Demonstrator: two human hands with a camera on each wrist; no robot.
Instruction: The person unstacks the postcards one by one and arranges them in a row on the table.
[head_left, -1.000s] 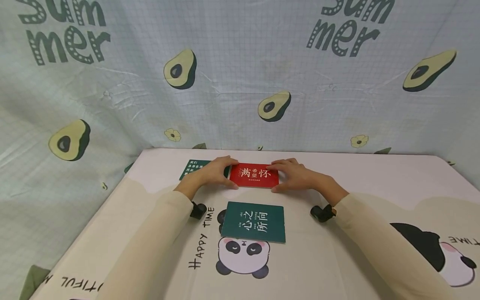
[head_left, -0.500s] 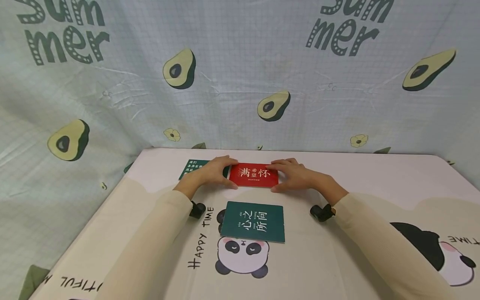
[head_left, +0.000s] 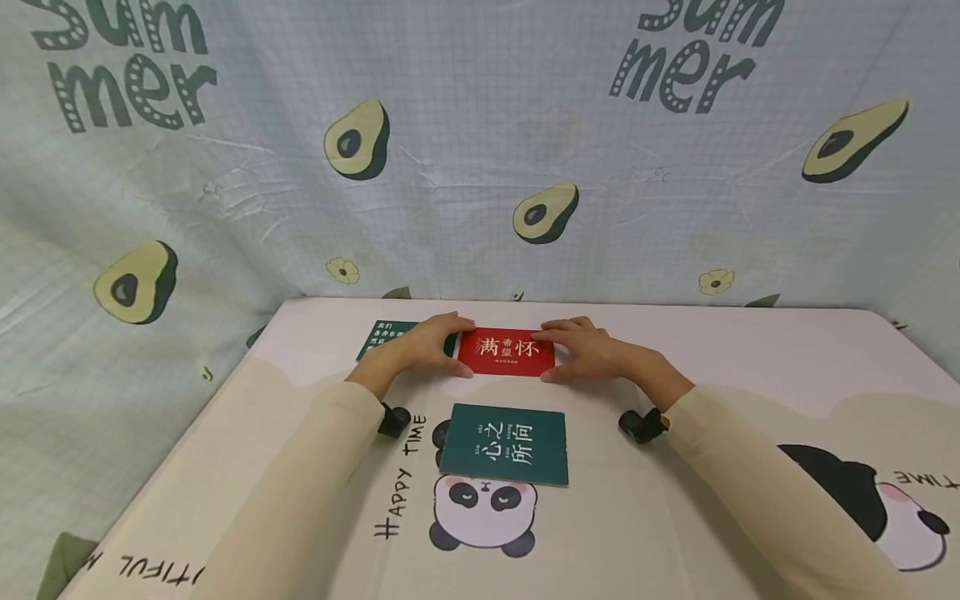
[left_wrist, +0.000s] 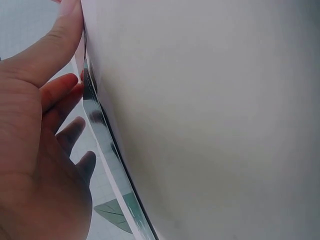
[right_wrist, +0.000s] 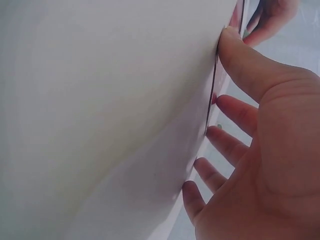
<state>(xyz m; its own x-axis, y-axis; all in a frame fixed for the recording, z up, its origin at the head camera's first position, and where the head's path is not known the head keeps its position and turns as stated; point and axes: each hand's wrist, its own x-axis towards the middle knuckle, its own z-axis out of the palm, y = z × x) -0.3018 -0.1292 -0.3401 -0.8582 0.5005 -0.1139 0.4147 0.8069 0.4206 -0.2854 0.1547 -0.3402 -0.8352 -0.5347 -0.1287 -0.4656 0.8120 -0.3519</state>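
Note:
A red booklet [head_left: 506, 352] with white Chinese characters lies flat near the table's far edge. At its left end my left hand [head_left: 431, 343] grips it, thumb at the near corner and forefinger at the far corner. The right end is held the same way by my right hand [head_left: 588, 348]. Partly hidden behind the left hand is a dark green booklet [head_left: 386, 333] with white writing. Closer to me lies another green booklet [head_left: 504, 444], apart from both hands. In the right wrist view, the thumb [right_wrist: 250, 65] touches the red booklet's edge.
The table [head_left: 750, 350] wears a pale cloth printed with pandas and lettering. Behind its far edge hangs a light curtain [head_left: 450, 250] with avocado prints. A small black camera [head_left: 643, 427] sits at my right wrist, another [head_left: 395, 421] at my left.

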